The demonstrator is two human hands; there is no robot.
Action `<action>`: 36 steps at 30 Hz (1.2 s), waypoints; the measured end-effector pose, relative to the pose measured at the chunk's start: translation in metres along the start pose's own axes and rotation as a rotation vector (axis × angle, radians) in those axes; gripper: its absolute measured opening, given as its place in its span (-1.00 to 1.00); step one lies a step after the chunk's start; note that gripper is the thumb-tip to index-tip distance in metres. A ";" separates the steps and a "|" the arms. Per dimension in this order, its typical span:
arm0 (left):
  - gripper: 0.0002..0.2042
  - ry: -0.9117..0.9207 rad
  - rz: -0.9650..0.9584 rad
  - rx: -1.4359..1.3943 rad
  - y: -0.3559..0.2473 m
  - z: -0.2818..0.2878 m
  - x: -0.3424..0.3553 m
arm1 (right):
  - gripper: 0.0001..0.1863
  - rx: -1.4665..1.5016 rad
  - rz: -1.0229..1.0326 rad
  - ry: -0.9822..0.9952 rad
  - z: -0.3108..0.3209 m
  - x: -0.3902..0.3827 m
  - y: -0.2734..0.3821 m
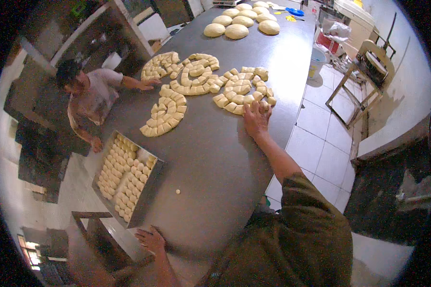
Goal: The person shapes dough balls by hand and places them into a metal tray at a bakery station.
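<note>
My right hand reaches to the near edge of a coiled group of cut dough pieces, its fingers curled down around a dough piece there. My left hand is low at the table's near left edge, beside the tray, fingers apart and holding nothing. The metal tray carries rows of small dough balls. More cut dough strips lie in curls to the left: a near curl, a middle spiral and a far left group.
Across the table, a co-worker has one hand near the far left dough and the other by the tray. Large dough rounds sit at the far end near a blue lid-like item. A small dough bit lies nearby. A stand is at right.
</note>
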State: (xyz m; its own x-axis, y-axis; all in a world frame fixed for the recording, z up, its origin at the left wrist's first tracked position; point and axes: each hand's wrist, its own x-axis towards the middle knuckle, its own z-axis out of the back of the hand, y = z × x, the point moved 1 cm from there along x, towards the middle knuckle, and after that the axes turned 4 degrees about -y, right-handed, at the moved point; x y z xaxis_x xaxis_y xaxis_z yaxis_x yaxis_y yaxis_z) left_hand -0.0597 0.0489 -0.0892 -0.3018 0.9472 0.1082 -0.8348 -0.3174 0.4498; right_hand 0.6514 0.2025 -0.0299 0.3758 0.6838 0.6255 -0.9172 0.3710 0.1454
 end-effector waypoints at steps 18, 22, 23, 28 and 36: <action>-0.44 0.532 0.302 -2.312 -0.139 0.144 -0.077 | -0.68 1.605 -0.227 1.097 0.123 -0.236 0.265; -0.49 -0.078 -0.486 -1.432 -0.133 0.178 -0.098 | -0.68 1.533 -0.160 1.078 0.121 -0.220 0.253; -0.47 -0.058 -0.449 -1.376 -0.136 0.170 -0.101 | -0.71 1.526 -0.145 1.057 0.116 -0.223 0.258; -0.37 0.079 -0.449 -1.377 -0.141 0.162 -0.091 | -0.80 1.639 -0.552 0.646 0.035 -0.199 0.212; -0.46 -0.179 -0.255 -1.887 -0.119 0.297 -0.109 | -0.72 1.778 -0.213 1.052 0.191 -0.137 0.222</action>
State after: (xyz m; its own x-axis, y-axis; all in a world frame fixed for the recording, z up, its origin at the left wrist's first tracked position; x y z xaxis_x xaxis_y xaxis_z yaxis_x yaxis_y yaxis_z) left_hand 0.2094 -0.0029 0.1086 -0.1675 0.9263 0.3374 -0.2258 0.2971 -0.9278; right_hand 0.3709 0.0712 0.0629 -0.2052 0.9785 0.0183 0.2819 0.0412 0.9586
